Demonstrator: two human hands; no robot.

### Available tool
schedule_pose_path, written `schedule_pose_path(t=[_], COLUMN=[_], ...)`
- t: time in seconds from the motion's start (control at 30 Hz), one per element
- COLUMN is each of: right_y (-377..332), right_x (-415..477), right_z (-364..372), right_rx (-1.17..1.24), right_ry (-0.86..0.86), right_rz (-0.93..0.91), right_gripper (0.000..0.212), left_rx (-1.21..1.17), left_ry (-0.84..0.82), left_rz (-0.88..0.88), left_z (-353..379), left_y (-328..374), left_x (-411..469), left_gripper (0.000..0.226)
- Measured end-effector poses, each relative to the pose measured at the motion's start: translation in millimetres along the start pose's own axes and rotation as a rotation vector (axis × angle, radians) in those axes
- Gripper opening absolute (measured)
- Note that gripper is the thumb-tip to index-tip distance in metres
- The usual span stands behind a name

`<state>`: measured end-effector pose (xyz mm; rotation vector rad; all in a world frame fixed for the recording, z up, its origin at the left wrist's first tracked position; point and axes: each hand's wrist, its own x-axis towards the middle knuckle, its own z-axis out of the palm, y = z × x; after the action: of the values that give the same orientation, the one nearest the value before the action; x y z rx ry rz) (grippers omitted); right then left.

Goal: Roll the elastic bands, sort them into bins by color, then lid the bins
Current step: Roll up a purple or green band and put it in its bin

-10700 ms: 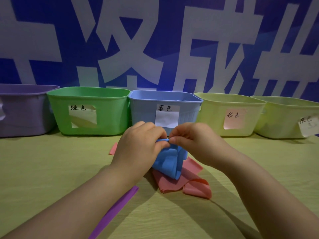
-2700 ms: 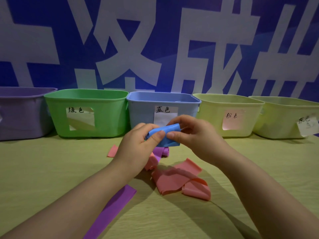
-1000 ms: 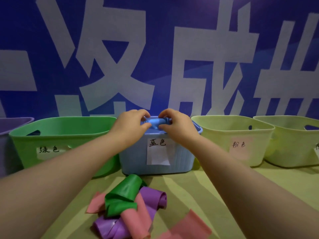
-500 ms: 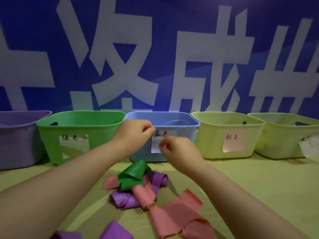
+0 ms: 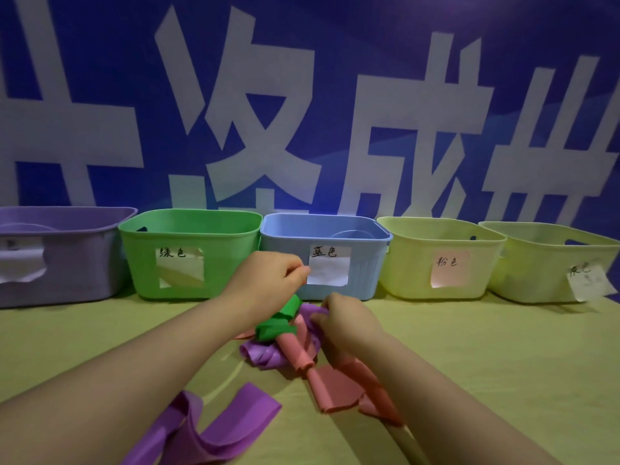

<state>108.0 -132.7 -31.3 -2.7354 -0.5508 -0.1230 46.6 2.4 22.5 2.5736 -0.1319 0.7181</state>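
A heap of elastic bands lies on the table in front of the blue bin: a green band on top, a rolled pink band and a crumpled purple band. My right hand is down in the heap, its fingertips pinching the purple band's far edge. My left hand hovers just above the green band in front of the blue bin, fingers curled, holding nothing. A flat pink band and a loose purple band lie nearer to me.
Five open bins stand in a row against the blue wall: purple bin, green bin, the blue one, a pale yellow bin with a pink label and another pale yellow bin at the right. No lids are in view.
One second ago both hands held the blue roll over the blue bin; it is gone from my hands. Since then my right hand has dropped onto the heap and taken the purple band.
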Motion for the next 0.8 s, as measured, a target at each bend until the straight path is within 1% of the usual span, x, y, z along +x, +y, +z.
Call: schedule_pose_path(t=[0.1, 0.13, 0.2, 0.27, 0.33, 0.37, 0.4, 0.47, 0.5, 0.53, 0.6, 0.63, 0.7, 0.73, 0.8], right_y=[2, 2, 3, 2, 4, 6, 7, 8, 9, 10, 14, 17, 23, 25, 23], right_x=[-10, -13, -19, -27, -32, -34, -36, -38, -39, -42, -44, -44, -42, -42, -43], right_z=[-15, -20, -30, -36, -40, -41, -42, -45, -47, -51, -54, -55, -54, -54, -52], right_rx=[0.139, 0.219, 0.508, 0.861, 1.055, 1.111, 1.172, 1.315, 1.361, 1.372, 1.326, 1.305, 1.264, 1.218, 1.138], right_ry=[0.120, 0.162, 0.216, 0.198, 0.162, 0.155, 0.141, 0.058, -0.013, -0.091, -0.230, -0.272, -0.287, -0.271, -0.257], right_rz=[-0.003, -0.007, -0.007, -0.009, -0.029, -0.043, -0.055, -0.054, -0.045, -0.036, -0.041, -0.051, -0.065, -0.072, -0.098], right_gripper=[0.025, 0.022, 0.020, 0.029, 0.037, 0.040, 0.044, 0.046, 0.044, 0.042, 0.037, 0.035, 0.034, 0.032, 0.023], left_rx=[-0.008, -0.012, -0.074, -0.221, -0.331, -0.361, -0.397, -0.426, -0.402, -0.375, -0.316, -0.272, -0.173, -0.128, -0.060], left_ry=[-0.004, -0.023, -0.077, -0.136, -0.202, -0.232, -0.249, -0.260, -0.254, -0.237, -0.211, -0.204, -0.185, -0.172, -0.149], left_rz=[-0.039, -0.063, -0.120, -0.167, -0.217, -0.240, -0.245, -0.226, -0.211, -0.191, -0.148, -0.127, -0.114, -0.117, -0.119], left_z=[4, 7, 15, 23, 30, 33, 36, 42, 41, 40, 32, 26, 13, 7, -1], left_y=[0, 0, 0, 2, 3, 3, 2, 0, 0, -1, -3, -4, -6, -7, -6], left_x=[-5, -7, -12, -17, -21, -23, -23, -24, -24, -23, -19, -16, -10, -7, -2], left_gripper=[0.016, 0.020, 0.040, 0.058, 0.066, 0.063, 0.056, 0.029, 0.017, 0.011, 0.004, 0.014, 0.030, 0.034, 0.032])
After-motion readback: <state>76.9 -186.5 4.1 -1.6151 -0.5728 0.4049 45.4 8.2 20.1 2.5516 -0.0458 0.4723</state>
